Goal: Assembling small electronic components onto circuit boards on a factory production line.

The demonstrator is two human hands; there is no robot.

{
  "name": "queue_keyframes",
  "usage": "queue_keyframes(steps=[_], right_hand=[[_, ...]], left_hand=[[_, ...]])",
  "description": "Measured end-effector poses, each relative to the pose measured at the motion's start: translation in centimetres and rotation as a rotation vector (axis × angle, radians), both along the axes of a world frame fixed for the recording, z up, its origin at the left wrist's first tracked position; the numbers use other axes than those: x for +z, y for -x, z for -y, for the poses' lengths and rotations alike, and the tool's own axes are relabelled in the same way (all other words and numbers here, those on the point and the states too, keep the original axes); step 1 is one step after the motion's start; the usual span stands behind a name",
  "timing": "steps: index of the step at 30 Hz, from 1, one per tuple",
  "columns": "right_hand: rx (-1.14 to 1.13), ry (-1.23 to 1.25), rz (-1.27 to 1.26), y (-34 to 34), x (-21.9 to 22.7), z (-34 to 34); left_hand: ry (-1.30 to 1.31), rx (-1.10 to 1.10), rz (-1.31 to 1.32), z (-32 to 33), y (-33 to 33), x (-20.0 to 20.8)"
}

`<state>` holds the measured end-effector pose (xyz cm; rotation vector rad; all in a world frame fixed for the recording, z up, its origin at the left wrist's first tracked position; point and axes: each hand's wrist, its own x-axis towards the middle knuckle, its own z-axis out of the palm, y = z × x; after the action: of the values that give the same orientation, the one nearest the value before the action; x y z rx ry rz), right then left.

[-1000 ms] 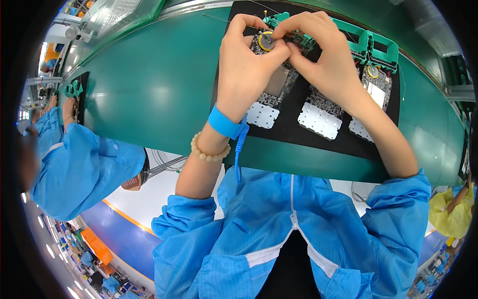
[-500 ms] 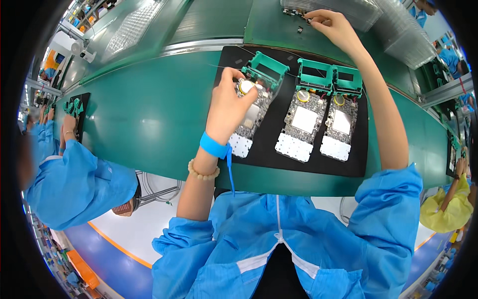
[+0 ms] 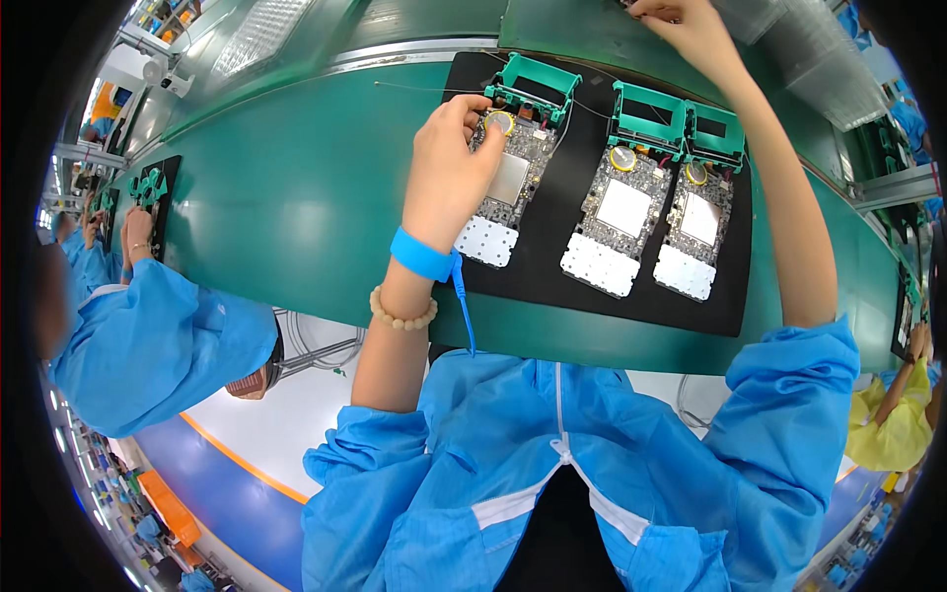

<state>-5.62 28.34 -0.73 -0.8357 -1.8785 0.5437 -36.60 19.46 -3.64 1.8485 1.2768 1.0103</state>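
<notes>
On a black mat (image 3: 552, 232) lie three circuit boards, each with a green plastic frame at its far end and a round coin cell. My left hand (image 3: 449, 163) is closed on the far left edge of the left circuit board (image 3: 508, 180), fingers and thumb around its coin cell (image 3: 500, 123). A blue band and a beaded bracelet circle that wrist. The middle board (image 3: 623, 210) and the right board (image 3: 700, 219) lie untouched. My right hand (image 3: 686, 25) reaches to the far top edge, fingers pinched by small dark parts; what it holds is too small to make out.
Clear plastic trays (image 3: 824, 74) are stacked at the far right. A metal rail (image 3: 414, 59) runs behind the green table (image 3: 296, 197). Co-workers in blue (image 3: 158, 335) and yellow (image 3: 888, 419) sit at left and right. Thin wires trail from the green frames.
The whole view has shifted, so the mat sits higher. The left board lies somewhat straighter under my left hand. My right hand remains at the small parts, now partly cut off by the top edge.
</notes>
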Motion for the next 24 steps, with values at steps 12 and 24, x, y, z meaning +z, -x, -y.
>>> queue_keyframes(steps=[12,24], right_hand=[[-0.329,0.205,-0.001,0.6,3.6,11.1],[-0.353,0.246,-0.048,0.2,2.9,13.8]], left_hand=[[-0.35,0.172,-0.286,5.0,-0.4,1.5],[-0.371,0.164,-0.348,5.5,-1.4,1.4]])
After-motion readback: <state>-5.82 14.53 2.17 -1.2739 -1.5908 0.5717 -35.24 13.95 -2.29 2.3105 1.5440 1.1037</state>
